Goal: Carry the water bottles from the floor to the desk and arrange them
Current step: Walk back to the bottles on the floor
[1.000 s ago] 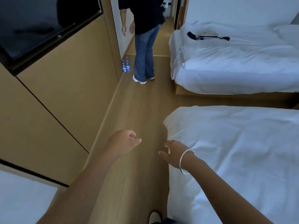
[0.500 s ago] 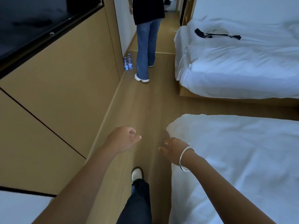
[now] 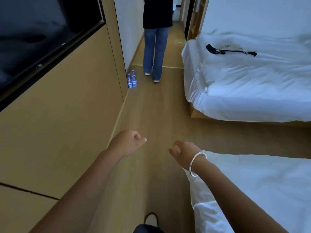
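A small cluster of clear water bottles [image 3: 132,79] with blue labels stands upright on the wooden floor, against the corner of the wall panel far ahead. My left hand [image 3: 127,142] hangs in front of me with loosely curled fingers and holds nothing. My right hand [image 3: 183,152], with a silver bangle on its wrist, is also empty, its fingers relaxed and slightly bent. Both hands are well short of the bottles. The desk is not in view.
A person [image 3: 156,39] in jeans and a dark top stands in the passage just right of the bottles. Two white beds [image 3: 252,78] line the right side; the near bed [image 3: 260,190] is by my right arm. A wall-mounted television [image 3: 42,31] hangs left.
I have walked forward along the aisle, so the bottles are nearer. The person ahead has stepped farther away toward the passage. My hands stay empty.
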Action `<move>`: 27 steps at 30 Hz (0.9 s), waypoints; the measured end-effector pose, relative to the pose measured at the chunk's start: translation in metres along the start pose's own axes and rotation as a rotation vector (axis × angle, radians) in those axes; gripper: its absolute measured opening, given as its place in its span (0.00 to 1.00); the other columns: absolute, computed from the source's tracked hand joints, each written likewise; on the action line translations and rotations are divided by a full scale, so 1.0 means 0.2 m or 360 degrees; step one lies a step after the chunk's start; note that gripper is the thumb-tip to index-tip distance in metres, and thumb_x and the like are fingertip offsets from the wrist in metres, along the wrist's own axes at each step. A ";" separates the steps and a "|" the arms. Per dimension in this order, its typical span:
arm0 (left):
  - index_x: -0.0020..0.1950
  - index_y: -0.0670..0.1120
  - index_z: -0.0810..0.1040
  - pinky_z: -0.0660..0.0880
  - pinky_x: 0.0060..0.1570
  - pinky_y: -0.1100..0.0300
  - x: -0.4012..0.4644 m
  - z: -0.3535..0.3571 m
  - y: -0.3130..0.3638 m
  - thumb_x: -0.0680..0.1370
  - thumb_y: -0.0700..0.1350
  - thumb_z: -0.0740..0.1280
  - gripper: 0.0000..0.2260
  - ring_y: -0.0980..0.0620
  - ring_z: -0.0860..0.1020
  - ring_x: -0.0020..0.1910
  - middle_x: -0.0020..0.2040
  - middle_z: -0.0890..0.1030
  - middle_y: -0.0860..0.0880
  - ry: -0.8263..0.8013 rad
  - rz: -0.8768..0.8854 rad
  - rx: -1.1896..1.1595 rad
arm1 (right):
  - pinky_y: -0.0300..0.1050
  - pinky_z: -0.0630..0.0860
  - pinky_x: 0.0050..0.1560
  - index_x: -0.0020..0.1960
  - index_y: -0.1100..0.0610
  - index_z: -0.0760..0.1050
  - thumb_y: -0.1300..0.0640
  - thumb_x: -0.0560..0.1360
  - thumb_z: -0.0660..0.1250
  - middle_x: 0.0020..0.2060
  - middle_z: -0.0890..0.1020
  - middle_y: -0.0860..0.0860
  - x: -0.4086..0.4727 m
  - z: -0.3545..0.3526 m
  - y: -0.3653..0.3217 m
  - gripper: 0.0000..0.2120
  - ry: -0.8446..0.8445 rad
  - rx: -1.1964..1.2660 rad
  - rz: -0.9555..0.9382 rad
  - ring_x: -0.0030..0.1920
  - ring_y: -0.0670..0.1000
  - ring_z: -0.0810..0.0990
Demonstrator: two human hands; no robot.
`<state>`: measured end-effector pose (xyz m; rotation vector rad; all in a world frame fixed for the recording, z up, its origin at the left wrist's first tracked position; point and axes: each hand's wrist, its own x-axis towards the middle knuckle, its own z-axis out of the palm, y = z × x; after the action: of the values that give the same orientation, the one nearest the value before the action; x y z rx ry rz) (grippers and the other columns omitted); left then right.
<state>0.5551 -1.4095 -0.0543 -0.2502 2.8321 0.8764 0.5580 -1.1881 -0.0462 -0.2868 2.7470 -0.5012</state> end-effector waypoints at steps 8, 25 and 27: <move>0.36 0.50 0.75 0.74 0.44 0.57 0.42 -0.10 -0.03 0.74 0.58 0.66 0.13 0.50 0.79 0.41 0.37 0.80 0.52 -0.0052 0.0029 0.0008 | 0.48 0.75 0.50 0.53 0.56 0.75 0.42 0.77 0.56 0.51 0.79 0.53 0.42 -0.09 -0.07 0.19 -0.0035 0.0048 0.0025 0.49 0.55 0.78; 0.28 0.48 0.57 0.55 0.31 0.57 1.67 -0.26 0.13 0.77 0.61 0.58 0.24 0.52 0.60 0.26 0.25 0.59 0.53 0.0019 0.0028 -0.0093 | 0.44 0.68 0.38 0.33 0.59 0.71 0.45 0.80 0.48 0.32 0.75 0.53 1.76 -0.44 0.00 0.26 0.0021 0.0001 -0.0003 0.38 0.58 0.75; 0.27 0.49 0.57 0.56 0.29 0.58 1.83 -0.30 0.16 0.77 0.61 0.58 0.24 0.53 0.61 0.25 0.23 0.60 0.54 0.0059 0.0022 -0.0119 | 0.43 0.65 0.35 0.30 0.58 0.64 0.49 0.80 0.48 0.28 0.70 0.52 1.92 -0.50 0.00 0.24 0.0048 -0.0027 -0.0002 0.34 0.57 0.72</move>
<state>0.1861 -1.4590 -0.0634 -0.2596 2.8415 0.9917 0.1666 -1.2556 -0.0673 -0.2874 2.7814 -0.4870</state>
